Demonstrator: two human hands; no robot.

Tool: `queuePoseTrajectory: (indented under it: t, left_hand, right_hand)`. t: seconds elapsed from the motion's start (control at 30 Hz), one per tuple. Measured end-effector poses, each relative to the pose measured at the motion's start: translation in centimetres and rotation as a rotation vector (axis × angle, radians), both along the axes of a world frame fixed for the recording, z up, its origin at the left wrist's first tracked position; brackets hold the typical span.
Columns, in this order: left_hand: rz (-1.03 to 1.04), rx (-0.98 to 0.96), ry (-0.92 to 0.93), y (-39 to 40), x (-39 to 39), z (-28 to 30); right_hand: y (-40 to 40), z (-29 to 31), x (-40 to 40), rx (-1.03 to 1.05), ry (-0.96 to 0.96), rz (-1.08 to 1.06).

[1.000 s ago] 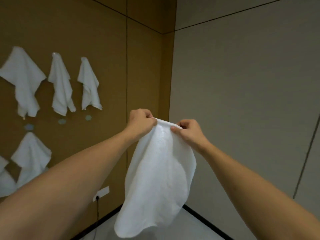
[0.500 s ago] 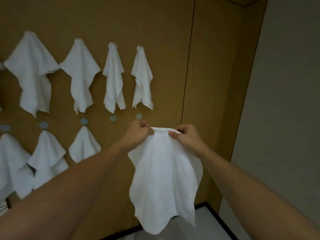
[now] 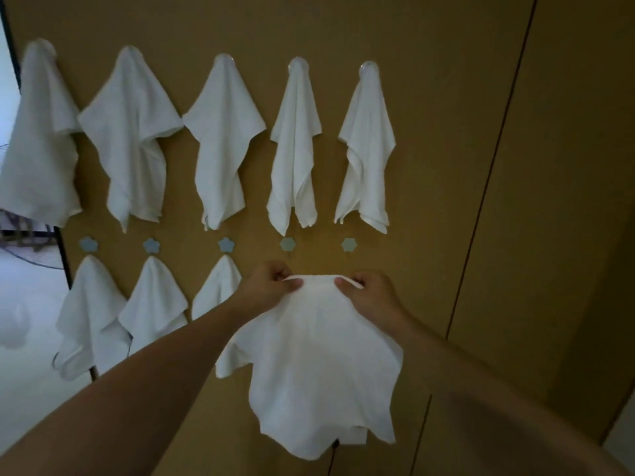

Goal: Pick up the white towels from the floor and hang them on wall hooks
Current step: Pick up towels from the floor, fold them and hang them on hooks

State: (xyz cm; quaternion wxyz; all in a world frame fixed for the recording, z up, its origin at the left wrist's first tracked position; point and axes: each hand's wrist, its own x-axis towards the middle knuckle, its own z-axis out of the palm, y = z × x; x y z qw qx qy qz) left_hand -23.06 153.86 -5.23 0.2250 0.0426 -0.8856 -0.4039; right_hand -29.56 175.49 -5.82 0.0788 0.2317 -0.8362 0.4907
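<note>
Seen from a head-worn camera, a person holds a white towel (image 3: 319, 365) up in front of a tan wall (image 3: 446, 132). The left hand (image 3: 271, 285) and right hand (image 3: 369, 290) each pinch the towel's top edge between curled fingers and thumb, stretching a short span of cloth between them while the rest hangs loose below. Five towels (image 3: 295, 149) already hang in an upper row, and three more (image 3: 154, 304) in a lower row, each beneath a small blue flower-shaped hook. Two lower hooks look free: one (image 3: 288, 244) just above the left hand, another (image 3: 349, 244) just above the right. The step in hand appears to be hanging this towel; the next move likely calls for raising the stretched edge and catching it over one free hook. How the hooks project is too small to tell, the floor is out of view, and a dark cord (image 3: 332, 455) disappears behind the towel's bottom edge.
</note>
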Motion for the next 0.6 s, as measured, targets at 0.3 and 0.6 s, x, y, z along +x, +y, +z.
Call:
queuePoseTrajectory:
  t: [0.3, 0.6]
  left_hand:
    - [0.184, -0.098, 0.095, -10.1, -12.5, -2.0]
    - [0.113, -0.32, 0.296, -15.4, -24.2, -4.1]
  right_hand:
    - [-12.0, -2.8, -13.1, 0.136, 0.188, -0.102]
    - [-19.6, -4.1, -23.6, 0.213, 0.453, -0.357]
